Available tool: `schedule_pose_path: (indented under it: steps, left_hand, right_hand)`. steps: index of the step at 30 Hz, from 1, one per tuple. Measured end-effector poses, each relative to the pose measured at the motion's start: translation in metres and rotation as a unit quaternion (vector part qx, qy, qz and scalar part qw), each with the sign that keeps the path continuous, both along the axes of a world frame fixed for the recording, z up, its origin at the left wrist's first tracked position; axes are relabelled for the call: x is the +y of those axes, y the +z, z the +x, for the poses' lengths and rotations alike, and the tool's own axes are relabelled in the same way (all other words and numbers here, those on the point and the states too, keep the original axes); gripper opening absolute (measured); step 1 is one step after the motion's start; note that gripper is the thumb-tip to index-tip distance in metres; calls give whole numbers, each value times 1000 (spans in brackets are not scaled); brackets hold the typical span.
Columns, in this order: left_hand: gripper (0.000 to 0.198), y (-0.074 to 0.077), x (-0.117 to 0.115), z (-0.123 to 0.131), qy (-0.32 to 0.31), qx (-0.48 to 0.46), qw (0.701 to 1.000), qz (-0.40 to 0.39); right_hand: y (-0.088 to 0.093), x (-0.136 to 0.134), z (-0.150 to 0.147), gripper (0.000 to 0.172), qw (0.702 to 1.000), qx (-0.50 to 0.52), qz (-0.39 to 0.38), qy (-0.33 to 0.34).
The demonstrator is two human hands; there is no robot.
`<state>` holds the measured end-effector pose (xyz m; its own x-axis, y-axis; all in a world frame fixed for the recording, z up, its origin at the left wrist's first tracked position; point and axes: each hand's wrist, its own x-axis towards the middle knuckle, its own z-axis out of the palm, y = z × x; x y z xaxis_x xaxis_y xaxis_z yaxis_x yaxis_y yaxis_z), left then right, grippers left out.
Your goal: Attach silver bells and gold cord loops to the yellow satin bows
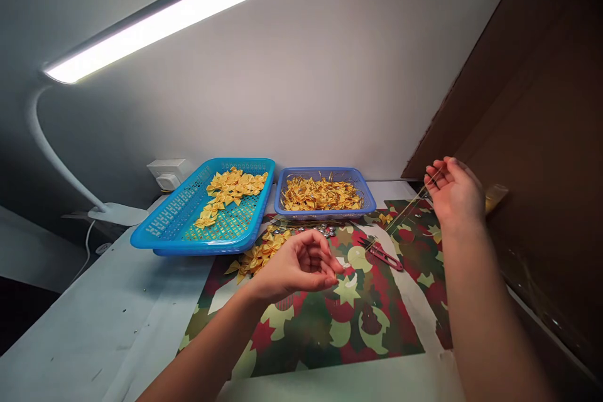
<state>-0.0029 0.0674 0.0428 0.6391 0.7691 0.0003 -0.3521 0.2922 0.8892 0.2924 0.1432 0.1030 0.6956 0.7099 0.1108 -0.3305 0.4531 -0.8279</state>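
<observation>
My right hand is raised at the right, its thumb and fingers closed on thin gold cord. The strands slant down to the left, their lower end near a pair of red-handled thread snips. Over the camouflage-patterned sheet, my left hand is loosely curled, with a small gap between thumb and fingertips and nothing visible in it. Behind that hand lies a pile of yellow ribbon bows, partly hidden by it. Small silvery pieces sit just beyond the left hand.
A blue basket at the left holds more yellow bows. Beside it, a purple basket is full of bows with gold cords. A lit lamp hangs above. Brown cardboard stands at the right, near my right arm.
</observation>
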Motion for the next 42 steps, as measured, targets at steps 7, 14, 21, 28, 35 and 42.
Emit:
schedule_pose_path:
  steps: [7,14,21,28,35,42]
  left_hand:
    - [38,-3,2,1,20,27,999,21]
    - [41,-4,5,2,50,34,998,11]
    - [43,-6,12,-2,79,51,996,6]
    - [48,-6,24,-13,243,53,968,20]
    - [56,-4,29,-15,390,7,921,4]
    - [60,22,15,-8,407,-42,913,11]
  right_hand:
    - [4,-3,-2,11,1000,10,2,-7]
    - [6,-4,-3,11,1000,6,10,-6]
    - [6,-5,-3,8,1000,0,20,-2]
    - [6,-5,2,16,999,34,17,-37]
    - [2,-2,5,18,989,116,30,-91]
    - [8,-7,11,27,976,217,6,-4]
